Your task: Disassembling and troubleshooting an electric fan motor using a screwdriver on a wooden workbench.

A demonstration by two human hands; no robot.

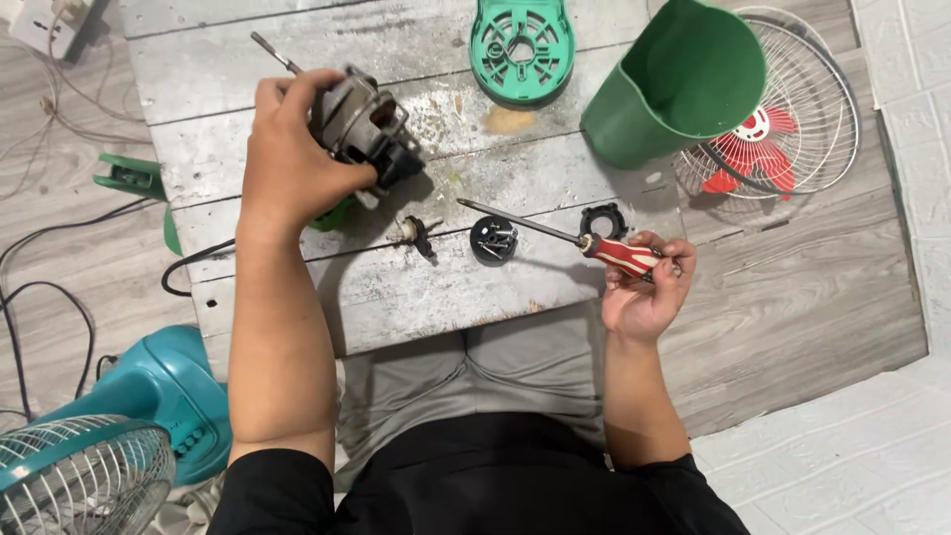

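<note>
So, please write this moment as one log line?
left hand: holds fan motor | right hand: holds red screwdriver | wooden board: black cap with screws

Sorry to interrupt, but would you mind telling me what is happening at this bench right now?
A person sits at a worn wooden board with a fan in pieces. The left hand grips a bare fan motor, its shaft pointing away. The right hand holds a red-handled screwdriver over the board's edge. A small black cap with screws, a green grille cover and a green housing lie nearby.
</note>
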